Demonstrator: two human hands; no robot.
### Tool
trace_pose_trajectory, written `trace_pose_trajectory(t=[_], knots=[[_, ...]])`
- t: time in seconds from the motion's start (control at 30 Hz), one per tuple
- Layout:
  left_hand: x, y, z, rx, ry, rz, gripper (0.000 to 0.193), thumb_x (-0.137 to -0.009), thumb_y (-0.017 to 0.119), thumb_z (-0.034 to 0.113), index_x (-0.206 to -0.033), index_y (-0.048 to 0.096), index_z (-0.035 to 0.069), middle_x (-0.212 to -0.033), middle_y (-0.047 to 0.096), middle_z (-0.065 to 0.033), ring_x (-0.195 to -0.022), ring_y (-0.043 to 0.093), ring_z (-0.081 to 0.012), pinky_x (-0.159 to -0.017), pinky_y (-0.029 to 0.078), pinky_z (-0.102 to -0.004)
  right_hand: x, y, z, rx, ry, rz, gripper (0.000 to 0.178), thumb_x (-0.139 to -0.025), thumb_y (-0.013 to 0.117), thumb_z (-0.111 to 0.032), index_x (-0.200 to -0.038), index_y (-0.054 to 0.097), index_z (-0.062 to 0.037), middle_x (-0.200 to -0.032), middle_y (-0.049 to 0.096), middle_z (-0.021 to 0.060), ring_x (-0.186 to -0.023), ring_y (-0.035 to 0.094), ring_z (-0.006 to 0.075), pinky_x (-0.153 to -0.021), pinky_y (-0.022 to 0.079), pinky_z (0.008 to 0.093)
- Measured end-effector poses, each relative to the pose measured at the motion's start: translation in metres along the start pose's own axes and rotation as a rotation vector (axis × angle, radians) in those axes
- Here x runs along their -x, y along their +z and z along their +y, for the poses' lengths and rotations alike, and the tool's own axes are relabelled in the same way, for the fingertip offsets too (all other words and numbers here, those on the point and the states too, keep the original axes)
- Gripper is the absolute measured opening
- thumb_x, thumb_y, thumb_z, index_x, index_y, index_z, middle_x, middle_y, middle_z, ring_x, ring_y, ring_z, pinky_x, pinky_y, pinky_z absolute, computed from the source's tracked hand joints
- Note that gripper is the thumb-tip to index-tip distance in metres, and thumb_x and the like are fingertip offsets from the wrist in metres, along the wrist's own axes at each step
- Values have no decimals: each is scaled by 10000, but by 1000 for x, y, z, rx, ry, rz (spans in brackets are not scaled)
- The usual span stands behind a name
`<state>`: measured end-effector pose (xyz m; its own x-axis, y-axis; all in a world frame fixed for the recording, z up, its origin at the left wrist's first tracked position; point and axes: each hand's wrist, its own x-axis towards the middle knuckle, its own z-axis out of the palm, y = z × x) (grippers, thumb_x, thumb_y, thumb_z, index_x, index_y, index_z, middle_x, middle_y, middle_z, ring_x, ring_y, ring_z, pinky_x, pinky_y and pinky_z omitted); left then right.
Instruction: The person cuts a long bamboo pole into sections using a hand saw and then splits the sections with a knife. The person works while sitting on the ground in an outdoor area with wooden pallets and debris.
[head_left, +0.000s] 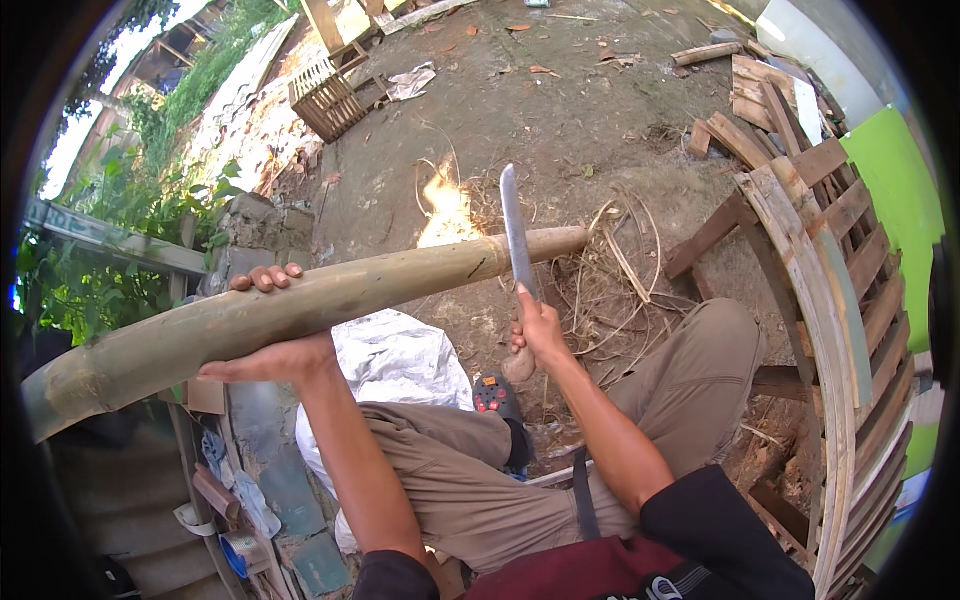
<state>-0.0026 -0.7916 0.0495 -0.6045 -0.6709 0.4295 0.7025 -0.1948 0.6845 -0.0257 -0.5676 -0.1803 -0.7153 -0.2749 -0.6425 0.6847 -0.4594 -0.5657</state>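
Note:
A thick bamboo pole point(370, 285) crosses in front of me, its far end to the right and its near end running off at the left rim. My left hand point(270, 340) is wrapped round the pole from below, with fingertips showing over the top. In my right hand point(540, 328) is a machete point(514, 225), gripped by its wooden handle point(518, 366) with the blade pointing up. The blade overlaps the pole near a joint; whether they touch I cannot tell. Behind the pole a small fire point(448, 208) burns on the ground.
Bamboo shavings point(610, 270) lie right of the fire. A slatted wooden rack point(840, 330) stands close on my right. A white sack point(395, 350) is by my legs. Farther off sit a slatted crate point(326, 100) and scrap planks point(765, 95). Green plants point(100, 240) grow at left.

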Motion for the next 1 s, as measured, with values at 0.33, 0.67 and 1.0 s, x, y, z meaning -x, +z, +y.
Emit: trace_pose_trajectory(t=[0.33,0.67,1.0], knots=[[0,-7,1,47,-31,-74,1142,-593,367,1063,-1032,536,22,-892,517,-119,-822,515,-255,-846,429,-448,6,2,-2,96,-25,-16,474,-977,593,-530,-803,456,-111,-595,451,4,-435,413,102,-438,412,302],[2,-12,4,161,-98,-264,1186,-560,471,1043,-1117,546,-1,-1047,580,-155,-905,555,-265,-845,446,-454,6,-3,-3,-11,5,-50,446,-983,597,-513,-910,454,-96,-632,447,8,-444,419,110,-438,395,295],[-4,-22,2,164,-100,-163,1201,-537,519,1031,-1134,543,-11,-1069,567,-144,-950,544,-269,-861,461,-459,8,8,-5,30,31,-34,472,-982,587,-533,-860,450,-98,-607,451,6,-449,410,99,-431,396,297]])
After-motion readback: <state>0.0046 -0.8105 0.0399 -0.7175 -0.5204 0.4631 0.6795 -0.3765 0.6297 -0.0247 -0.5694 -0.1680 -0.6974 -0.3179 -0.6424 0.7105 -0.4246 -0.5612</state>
